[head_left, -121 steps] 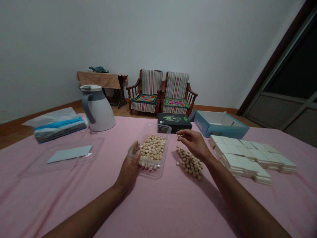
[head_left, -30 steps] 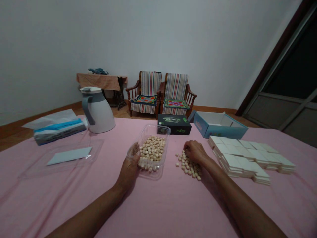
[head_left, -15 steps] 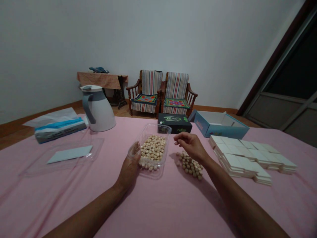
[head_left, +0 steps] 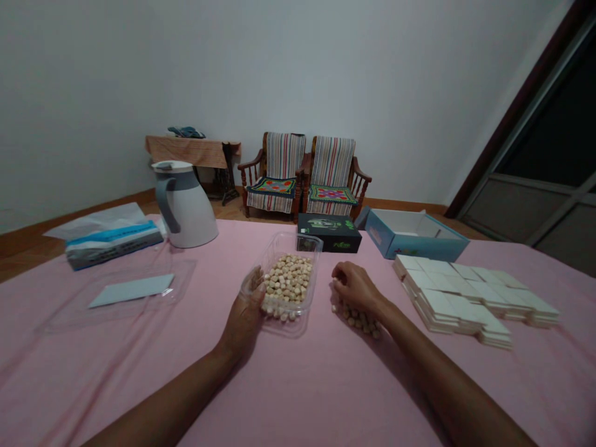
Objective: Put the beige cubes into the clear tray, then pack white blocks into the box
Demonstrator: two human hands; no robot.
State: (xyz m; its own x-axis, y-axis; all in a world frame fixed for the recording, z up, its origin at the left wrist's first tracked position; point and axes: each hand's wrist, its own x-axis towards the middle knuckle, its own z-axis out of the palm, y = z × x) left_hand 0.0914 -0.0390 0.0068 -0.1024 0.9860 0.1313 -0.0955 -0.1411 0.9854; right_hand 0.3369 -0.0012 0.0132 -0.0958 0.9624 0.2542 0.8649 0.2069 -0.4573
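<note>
Pink cloth [head_left: 298, 391] spread under everything on the work surface; both your forearms come in over its near edge. Your right hand [head_left: 357, 288] is low over a small pile of beige, rounded, wood-like pieces [head_left: 361, 322], covering its far part. Fingers curled inward, thumb near the index finger; a pale spot shows at the tips, but I cannot tell whether it is a piece you have pinched or a nail. One stray piece [head_left: 334, 308] lies at the pile's left edge.

Your left hand [head_left: 243, 313] is curved around the left wall of a clear, rectangular plastic tray [head_left: 302, 323], lightly gripping it, fingers visible through the plastic. The tray stands left of the pile, apart from it, and holds many more beige pieces [head_left: 288, 276].

To your right, low stacks of cream-white square tiles [head_left: 449, 307], set edge to edge. To your left, a flat, clear plastic lid-like piece [head_left: 184, 282] with a pale blue rectangular sheet [head_left: 131, 290] on it. Farther back, left to right: a blue-and-grey soft tissue pack [head_left: 114, 242]; a white jug with grey handle [head_left: 193, 214]; a black box with green print [head_left: 328, 233], just beyond the tray; a light-blue cardboard box [head_left: 414, 245], its white inside showing.

Beyond the cloth: two dark wooden armchairs with striped covers [head_left: 285, 155], against a pale wall [head_left: 372, 81].
</note>
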